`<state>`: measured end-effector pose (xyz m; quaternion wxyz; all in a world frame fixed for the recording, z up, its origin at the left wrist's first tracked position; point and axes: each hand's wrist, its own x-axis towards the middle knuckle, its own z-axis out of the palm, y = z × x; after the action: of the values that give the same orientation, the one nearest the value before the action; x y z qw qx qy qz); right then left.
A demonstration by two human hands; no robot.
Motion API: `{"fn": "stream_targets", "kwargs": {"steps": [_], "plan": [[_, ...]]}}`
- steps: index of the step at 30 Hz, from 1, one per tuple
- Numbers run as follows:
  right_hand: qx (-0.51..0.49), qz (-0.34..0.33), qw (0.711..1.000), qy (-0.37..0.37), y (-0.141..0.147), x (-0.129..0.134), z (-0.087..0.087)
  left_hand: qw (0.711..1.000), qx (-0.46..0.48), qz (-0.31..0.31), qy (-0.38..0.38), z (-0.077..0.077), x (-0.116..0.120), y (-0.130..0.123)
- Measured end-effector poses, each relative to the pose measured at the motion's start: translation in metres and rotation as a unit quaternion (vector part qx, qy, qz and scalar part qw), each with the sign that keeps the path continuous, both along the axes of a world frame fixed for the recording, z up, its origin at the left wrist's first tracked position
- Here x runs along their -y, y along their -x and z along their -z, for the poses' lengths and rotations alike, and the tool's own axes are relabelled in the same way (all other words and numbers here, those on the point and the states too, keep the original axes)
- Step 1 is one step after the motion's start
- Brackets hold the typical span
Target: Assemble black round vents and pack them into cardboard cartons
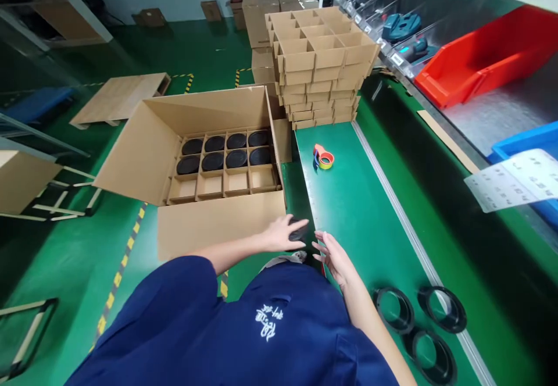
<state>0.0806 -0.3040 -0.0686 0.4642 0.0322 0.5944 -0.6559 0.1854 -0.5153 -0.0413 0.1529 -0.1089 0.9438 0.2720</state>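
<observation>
My left hand [281,235] has its fingers around a round black part [299,230], between the open carton and the green bench. Just right of it, at the bench edge, my right hand [332,253] is held with fingers apart and nothing in it. The open carton [222,217] has a cardboard divider grid [211,185]. Black round parts [236,158] fill its two far rows, while the nearest row of cells holds none. Several black rings [394,310] lie on the green bench [357,200], near my right forearm.
A tape dispenser [325,158] lies on the bench. Stacked cardboard dividers [320,66] stand at its far end. Along the right, a shelf holds a red bin [483,54] and a blue bin [529,142]. A wooden pallet [120,98] lies on the floor.
</observation>
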Motion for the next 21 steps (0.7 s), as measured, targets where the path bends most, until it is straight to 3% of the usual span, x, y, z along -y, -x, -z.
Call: {"fn": "stream_targets", "kwargs": {"steps": [3,5,7,9,13,16,19,21], "plan": [[0.033,0.004,0.999,0.019,0.005,0.004,0.008,0.971,-0.007,-0.211,0.114,0.006,0.07,-0.018],[0.067,0.032,0.997,0.022,0.01,-0.004,0.02,0.938,-0.027,-0.297,0.179,0.011,0.115,-0.01],[0.09,0.063,0.994,0.001,0.015,-0.017,0.032,0.927,-0.034,-0.315,0.2,0.02,0.154,0.01],[0.091,0.087,0.992,-0.03,0.019,-0.032,0.043,0.935,-0.02,-0.298,0.192,0.033,0.181,0.035],[0.052,0.131,0.987,-0.077,0.018,-0.062,0.056,0.945,0.029,-0.285,0.159,0.059,0.203,0.077],[0.018,0.16,0.982,-0.102,0.009,-0.082,0.065,0.946,0.055,-0.287,0.137,0.071,0.204,0.09],[0.017,0.199,0.971,-0.129,-0.002,-0.096,0.069,0.957,0.074,-0.249,0.128,0.072,0.201,0.088],[0.035,0.24,0.96,-0.141,-0.01,-0.098,0.065,0.951,0.091,-0.258,0.141,0.066,0.197,0.085]]}}
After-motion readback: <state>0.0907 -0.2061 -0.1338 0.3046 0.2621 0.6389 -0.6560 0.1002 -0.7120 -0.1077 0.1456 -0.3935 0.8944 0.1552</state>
